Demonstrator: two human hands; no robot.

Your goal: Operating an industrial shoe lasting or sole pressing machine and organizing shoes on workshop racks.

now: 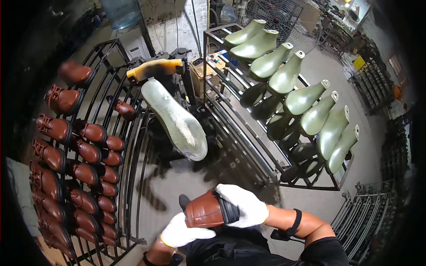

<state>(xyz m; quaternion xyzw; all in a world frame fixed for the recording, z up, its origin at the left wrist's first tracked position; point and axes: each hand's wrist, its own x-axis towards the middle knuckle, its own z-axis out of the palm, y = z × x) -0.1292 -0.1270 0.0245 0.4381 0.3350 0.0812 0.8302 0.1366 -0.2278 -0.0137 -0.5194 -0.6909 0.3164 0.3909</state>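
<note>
Both gloved hands grip a brown shoe (205,209) low in the view: the left hand (183,231) cups its underside, the right hand (244,205) clasps its black-lined opening. Just above them stands a pale sole-shaped press plate (176,119); brown shoes on a rack (80,173) lie to their left, green lasts (306,111) to their right.

Grey concrete floor (310,80), black metal racks (239,128) (both sides), big fan (275,17) behind.

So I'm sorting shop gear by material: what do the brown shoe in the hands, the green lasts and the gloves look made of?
Brown shoe: smooth, glossy leather or a look-alike, judging by its sheen; the sole edge looks like dark rubber.
Green lasts: hard moulded plastic, going by their uniform colour and soft shine.
Left hand and right hand: white knitted fabric gloves, matte, probably cotton.
</note>
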